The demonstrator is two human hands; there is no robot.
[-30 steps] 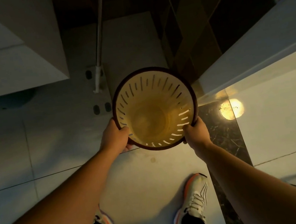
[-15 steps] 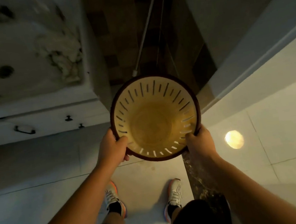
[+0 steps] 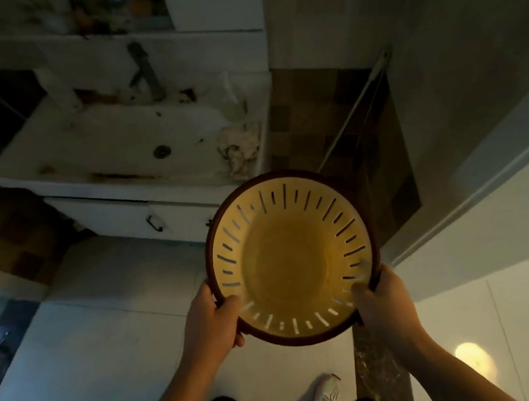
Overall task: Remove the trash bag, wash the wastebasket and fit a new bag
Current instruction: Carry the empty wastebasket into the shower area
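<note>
- The left hand (image 3: 211, 325) and right hand (image 3: 383, 301) are each closed over the near edge of the wastebasket (image 3: 292, 258), thumbs inside the mouth, fingers wrapped under the dark rim (image 3: 286, 173). Both grips look firm.
- Between the two grips the basket hangs in the air, mouth up toward the camera, no bag in it; the yellow inside is bare and looks stained at the bottom.
- Judged from its thin slotted walls, it should be light and fairly stiff plastic. The rolled rim is the sound place to hold. The slotted walls may flex, and once wet the plastic will likely be slippery.
- Beyond the grips, up and to the left, stands the sink (image 3: 117, 143) with its tap (image 3: 144, 70); a crumpled cloth (image 3: 238, 146) lies on its right edge.
</note>
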